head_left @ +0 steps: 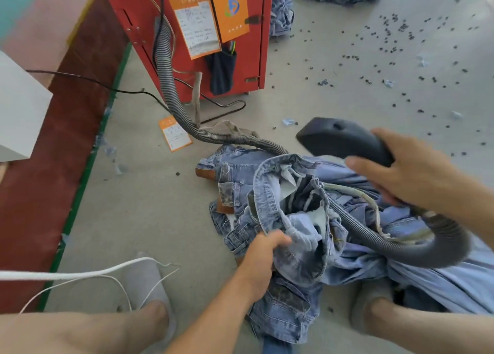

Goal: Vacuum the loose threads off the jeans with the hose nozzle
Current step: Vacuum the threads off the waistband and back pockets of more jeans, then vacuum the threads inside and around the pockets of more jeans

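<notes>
Right hand (409,177) at right of frame, fingers curled round the rear of the dark nozzle (342,138); nozzle long axis runs from the hand toward upper left, wide flat head raised above the floor, its mouth not visible. Left hand (263,257) at lower centre grips a bunched fold of the jeans (283,206), waistband opening gaping upward, inside shadowed and hard to read. Grey ribbed hose (171,86) loops from under the right wrist, across the denim and up to the red cabinet (187,33) at top centre; joint there partly hidden. Dark pouch (222,73) hangs on the cabinet, contents unclear. More denim lower right, cut off by frame edge. Small dark bits (395,49) scattered upper right on the floor
</notes>
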Motion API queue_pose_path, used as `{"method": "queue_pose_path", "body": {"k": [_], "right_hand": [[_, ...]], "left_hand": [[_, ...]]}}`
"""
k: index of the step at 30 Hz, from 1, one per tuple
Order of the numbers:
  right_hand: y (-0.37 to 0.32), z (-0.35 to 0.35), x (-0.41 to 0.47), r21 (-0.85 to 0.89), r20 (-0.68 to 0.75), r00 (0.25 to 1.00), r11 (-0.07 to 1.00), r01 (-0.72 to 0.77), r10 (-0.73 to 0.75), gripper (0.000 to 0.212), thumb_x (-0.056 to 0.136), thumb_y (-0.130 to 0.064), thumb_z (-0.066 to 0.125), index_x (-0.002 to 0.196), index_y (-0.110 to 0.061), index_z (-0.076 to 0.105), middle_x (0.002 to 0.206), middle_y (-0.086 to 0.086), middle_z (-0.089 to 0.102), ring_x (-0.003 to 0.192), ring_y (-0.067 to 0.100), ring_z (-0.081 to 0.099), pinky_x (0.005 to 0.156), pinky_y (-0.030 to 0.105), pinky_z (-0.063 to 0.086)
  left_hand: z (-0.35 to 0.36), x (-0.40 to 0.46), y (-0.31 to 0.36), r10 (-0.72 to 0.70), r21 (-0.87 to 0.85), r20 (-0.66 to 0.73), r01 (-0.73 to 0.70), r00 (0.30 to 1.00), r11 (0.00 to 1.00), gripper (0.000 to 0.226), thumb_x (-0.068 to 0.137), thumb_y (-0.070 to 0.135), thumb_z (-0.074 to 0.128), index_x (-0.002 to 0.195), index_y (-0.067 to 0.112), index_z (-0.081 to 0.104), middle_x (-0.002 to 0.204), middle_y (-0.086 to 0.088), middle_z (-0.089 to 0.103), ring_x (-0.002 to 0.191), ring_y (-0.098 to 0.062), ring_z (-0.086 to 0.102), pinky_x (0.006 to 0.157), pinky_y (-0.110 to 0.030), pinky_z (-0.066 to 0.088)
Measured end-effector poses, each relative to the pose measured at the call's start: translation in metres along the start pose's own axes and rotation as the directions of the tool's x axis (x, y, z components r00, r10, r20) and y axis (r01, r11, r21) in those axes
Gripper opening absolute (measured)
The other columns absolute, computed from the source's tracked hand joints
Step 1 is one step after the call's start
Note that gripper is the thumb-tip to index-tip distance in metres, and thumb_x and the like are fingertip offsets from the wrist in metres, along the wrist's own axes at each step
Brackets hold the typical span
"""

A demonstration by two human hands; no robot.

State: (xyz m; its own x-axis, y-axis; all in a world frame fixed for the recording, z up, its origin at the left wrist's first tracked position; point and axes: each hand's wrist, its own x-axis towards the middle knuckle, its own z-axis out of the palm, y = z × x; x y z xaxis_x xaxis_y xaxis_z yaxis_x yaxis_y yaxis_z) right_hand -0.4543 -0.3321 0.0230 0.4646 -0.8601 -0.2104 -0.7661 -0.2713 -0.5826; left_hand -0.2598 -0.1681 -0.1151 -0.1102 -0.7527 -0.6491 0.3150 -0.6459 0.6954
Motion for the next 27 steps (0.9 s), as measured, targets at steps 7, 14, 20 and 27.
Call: {"method": "queue_pose_path", "body": {"k": [7,14,20,27], "right_hand": [[0.024,0.015,-0.004,-0.199,0.008,0.984,0.965,-0.173,0.178,0.051,0.082,-0.075,0.052,0.115,-0.037,0.051,0.069,-0.007,0.065,0.050,0.006,0.063,0.047,0.032,0.048],[0.020,0.012,-0.008,-0.166,0.031,0.992,0.979,-0.117,0.124,0.060,0.069,-0.087,0.038,0.113,-0.048,0.046,0.060,-0.011,0.063,0.054,-0.003,0.063,0.044,0.024,0.040],[0.022,-0.009,-0.009,-0.080,-0.036,0.985,0.982,-0.168,0.166,0.049,0.069,-0.086,0.045,0.103,-0.051,0.048,0.062,-0.005,0.066,0.050,0.006,0.063,0.051,0.043,0.057],[0.006,-0.034,-0.029,0.070,-0.019,0.993,0.991,-0.113,0.115,0.040,0.078,-0.073,0.061,0.110,-0.049,0.056,0.056,-0.001,0.067,0.036,0.017,0.061,0.034,0.023,0.047]], "left_hand": [[-0.026,0.026,-0.005,0.393,0.718,-0.636,0.322,0.664,0.617,0.076,0.081,0.050,0.077,0.129,0.018,0.028,0.140,-0.014,0.041,0.128,-0.034,0.040,0.106,-0.049,0.040],[-0.056,0.100,0.068,0.352,0.819,0.468,-0.249,0.810,-0.517,0.087,0.091,0.022,0.065,0.158,0.051,0.019,0.173,0.004,-0.007,0.158,-0.033,-0.008,0.123,-0.054,0.009],[-0.035,0.124,0.107,0.076,0.775,0.602,-0.558,0.795,-0.297,0.023,0.101,0.029,0.056,0.080,0.019,0.058,0.088,0.001,0.070,0.094,-0.020,0.064,0.094,-0.043,0.046],[-0.030,0.075,0.180,-0.128,0.929,0.040,0.011,0.991,0.369,0.043,0.085,0.045,0.066,0.053,0.024,0.047,0.053,0.007,0.046,0.042,-0.016,0.040,0.048,-0.023,0.031]]}}
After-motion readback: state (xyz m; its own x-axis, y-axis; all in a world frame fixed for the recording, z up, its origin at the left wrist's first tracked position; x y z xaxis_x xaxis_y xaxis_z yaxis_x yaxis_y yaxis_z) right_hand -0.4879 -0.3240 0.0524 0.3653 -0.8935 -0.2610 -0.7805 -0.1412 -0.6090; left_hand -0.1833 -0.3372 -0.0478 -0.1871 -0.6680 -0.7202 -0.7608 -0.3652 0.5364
